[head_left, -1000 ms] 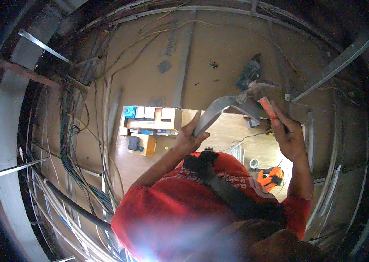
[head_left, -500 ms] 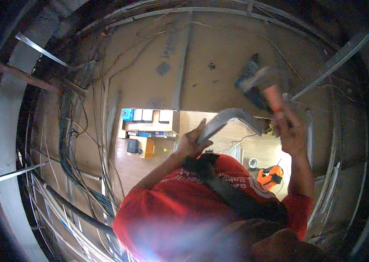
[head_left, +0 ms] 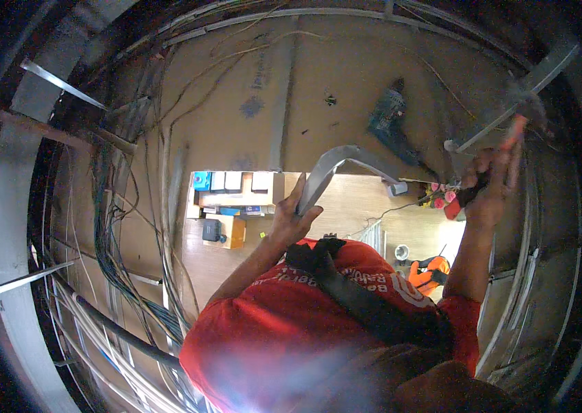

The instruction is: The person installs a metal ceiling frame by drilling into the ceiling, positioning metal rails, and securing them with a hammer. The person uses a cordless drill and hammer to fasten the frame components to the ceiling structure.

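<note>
Ceiling opening (head_left: 243,171) — bent strip (head_left: 339,154) over edge (head_left: 294,172)

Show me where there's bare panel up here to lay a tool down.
The brown panel looks bare between the grey strip and the blue power tool, bar some dark specks. Another patch lies left of that strip, just beyond the opening. Cables crowd the left side; the right hand and hammer block part of the right.

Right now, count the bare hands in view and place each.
2. The left hand grips the near end of the bent metal strip; the right hand, farther right, holds the hammer. Any others may be hidden below.
</note>
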`<control>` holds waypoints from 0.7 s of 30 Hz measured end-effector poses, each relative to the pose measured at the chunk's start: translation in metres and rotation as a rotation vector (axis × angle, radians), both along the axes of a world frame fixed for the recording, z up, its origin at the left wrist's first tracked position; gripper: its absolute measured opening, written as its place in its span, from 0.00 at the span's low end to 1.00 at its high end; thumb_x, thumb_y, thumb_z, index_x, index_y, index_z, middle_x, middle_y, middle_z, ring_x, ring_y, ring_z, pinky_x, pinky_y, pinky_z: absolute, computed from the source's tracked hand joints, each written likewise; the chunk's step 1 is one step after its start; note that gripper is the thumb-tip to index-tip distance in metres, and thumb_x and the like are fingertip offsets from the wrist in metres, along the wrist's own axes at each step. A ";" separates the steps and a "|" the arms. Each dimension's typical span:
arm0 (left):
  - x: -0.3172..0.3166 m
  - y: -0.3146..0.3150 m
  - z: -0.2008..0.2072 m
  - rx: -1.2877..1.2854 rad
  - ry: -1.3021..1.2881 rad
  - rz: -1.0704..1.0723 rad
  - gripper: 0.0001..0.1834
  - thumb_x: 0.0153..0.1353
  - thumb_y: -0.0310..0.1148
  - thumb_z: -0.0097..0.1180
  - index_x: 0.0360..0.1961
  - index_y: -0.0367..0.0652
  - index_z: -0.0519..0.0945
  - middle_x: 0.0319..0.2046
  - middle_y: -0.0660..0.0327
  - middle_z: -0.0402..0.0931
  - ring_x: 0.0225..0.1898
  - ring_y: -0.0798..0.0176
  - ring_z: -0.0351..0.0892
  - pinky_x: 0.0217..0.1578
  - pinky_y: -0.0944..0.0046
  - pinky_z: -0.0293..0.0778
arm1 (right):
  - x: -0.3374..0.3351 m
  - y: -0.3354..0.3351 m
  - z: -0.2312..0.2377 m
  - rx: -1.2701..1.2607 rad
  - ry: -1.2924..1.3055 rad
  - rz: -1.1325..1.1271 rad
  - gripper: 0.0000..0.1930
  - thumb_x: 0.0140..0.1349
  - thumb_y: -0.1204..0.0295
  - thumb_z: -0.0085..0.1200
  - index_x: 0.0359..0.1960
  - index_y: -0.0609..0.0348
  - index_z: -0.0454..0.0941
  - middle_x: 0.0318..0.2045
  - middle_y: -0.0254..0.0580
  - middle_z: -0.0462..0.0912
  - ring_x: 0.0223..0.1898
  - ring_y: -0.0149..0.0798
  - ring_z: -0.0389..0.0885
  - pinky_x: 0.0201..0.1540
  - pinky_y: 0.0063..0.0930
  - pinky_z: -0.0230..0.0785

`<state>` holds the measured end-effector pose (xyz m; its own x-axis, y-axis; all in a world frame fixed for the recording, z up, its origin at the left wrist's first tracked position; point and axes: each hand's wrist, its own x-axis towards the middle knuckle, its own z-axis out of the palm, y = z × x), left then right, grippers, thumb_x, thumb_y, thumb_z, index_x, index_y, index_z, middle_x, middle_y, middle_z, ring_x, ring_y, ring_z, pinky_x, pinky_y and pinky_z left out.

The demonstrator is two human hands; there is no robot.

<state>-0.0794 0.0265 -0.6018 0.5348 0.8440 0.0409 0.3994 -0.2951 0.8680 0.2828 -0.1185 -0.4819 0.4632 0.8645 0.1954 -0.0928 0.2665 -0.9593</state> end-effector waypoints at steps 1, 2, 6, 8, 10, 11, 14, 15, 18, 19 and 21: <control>0.002 0.001 0.004 -0.004 -0.009 -0.006 0.47 0.56 0.40 0.68 0.71 0.39 0.55 0.41 0.42 0.80 0.36 0.55 0.81 0.40 0.59 0.77 | -0.012 0.007 -0.005 -0.065 -0.037 -0.278 0.17 0.73 0.63 0.46 0.55 0.61 0.75 0.43 0.46 0.83 0.37 0.37 0.81 0.41 0.30 0.75; 0.002 0.004 -0.003 0.056 -0.050 -0.034 0.48 0.55 0.40 0.68 0.71 0.38 0.55 0.41 0.42 0.80 0.36 0.56 0.81 0.40 0.59 0.77 | -0.027 0.015 -0.008 -0.071 -0.200 -0.330 0.16 0.73 0.62 0.47 0.53 0.60 0.76 0.40 0.43 0.82 0.34 0.34 0.79 0.37 0.28 0.73; 0.001 0.010 -0.016 0.105 0.004 -0.031 0.48 0.55 0.42 0.68 0.71 0.39 0.56 0.41 0.42 0.80 0.36 0.53 0.81 0.40 0.59 0.77 | -0.065 0.032 -0.011 -0.085 -0.806 -0.076 0.11 0.71 0.62 0.49 0.46 0.54 0.76 0.25 0.30 0.75 0.21 0.23 0.71 0.21 0.21 0.65; -0.003 0.009 -0.023 0.287 0.003 -0.019 0.47 0.55 0.43 0.68 0.71 0.39 0.57 0.36 0.44 0.80 0.34 0.51 0.82 0.38 0.58 0.77 | -0.054 0.030 0.002 -0.175 -0.503 -0.131 0.12 0.71 0.62 0.49 0.47 0.55 0.76 0.27 0.32 0.77 0.22 0.24 0.72 0.22 0.21 0.67; 0.004 0.006 -0.011 0.140 0.011 0.004 0.47 0.55 0.43 0.67 0.71 0.39 0.57 0.35 0.45 0.81 0.33 0.51 0.82 0.37 0.58 0.77 | -0.043 0.031 0.013 -0.035 -0.135 -0.263 0.14 0.72 0.62 0.48 0.50 0.55 0.77 0.28 0.33 0.78 0.23 0.25 0.73 0.24 0.22 0.68; 0.006 0.005 -0.006 0.067 0.015 0.015 0.47 0.55 0.44 0.67 0.71 0.39 0.58 0.34 0.45 0.81 0.32 0.52 0.83 0.36 0.58 0.77 | -0.036 0.030 0.006 -0.037 -0.174 -0.274 0.15 0.72 0.62 0.48 0.53 0.55 0.77 0.29 0.34 0.79 0.25 0.26 0.74 0.28 0.23 0.68; 0.004 0.012 -0.002 0.070 -0.045 -0.029 0.45 0.58 0.42 0.65 0.71 0.40 0.57 0.35 0.45 0.81 0.32 0.54 0.82 0.36 0.59 0.77 | -0.015 0.022 -0.040 -0.251 -0.625 -0.148 0.19 0.71 0.62 0.49 0.60 0.55 0.74 0.32 0.38 0.81 0.31 0.33 0.78 0.39 0.30 0.72; 0.008 0.011 0.003 0.009 -0.032 -0.031 0.45 0.58 0.42 0.65 0.71 0.40 0.57 0.36 0.45 0.81 0.32 0.54 0.82 0.37 0.59 0.77 | -0.017 0.021 -0.039 -0.334 -0.787 -0.053 0.20 0.71 0.63 0.49 0.61 0.54 0.73 0.32 0.40 0.81 0.33 0.35 0.79 0.42 0.32 0.73; 0.002 -0.001 -0.025 0.320 -0.044 -0.086 0.45 0.59 0.43 0.65 0.72 0.40 0.56 0.38 0.43 0.81 0.35 0.54 0.83 0.39 0.59 0.76 | -0.048 0.026 0.012 -0.346 -0.750 0.012 0.20 0.71 0.63 0.48 0.62 0.52 0.72 0.35 0.43 0.82 0.36 0.36 0.80 0.44 0.32 0.73; 0.003 0.001 -0.020 0.205 0.003 -0.076 0.45 0.59 0.43 0.65 0.72 0.41 0.56 0.39 0.43 0.81 0.36 0.53 0.83 0.40 0.59 0.76 | -0.054 0.029 0.020 -0.314 -0.712 -0.036 0.20 0.71 0.63 0.48 0.63 0.52 0.71 0.37 0.45 0.82 0.38 0.36 0.80 0.45 0.32 0.73; 0.001 0.006 -0.006 -0.038 0.097 -0.052 0.46 0.59 0.44 0.65 0.72 0.41 0.56 0.42 0.42 0.81 0.38 0.52 0.83 0.41 0.58 0.76 | -0.036 0.035 0.001 -0.276 -0.495 -0.251 0.23 0.72 0.63 0.46 0.66 0.54 0.67 0.45 0.49 0.82 0.44 0.37 0.80 0.50 0.32 0.72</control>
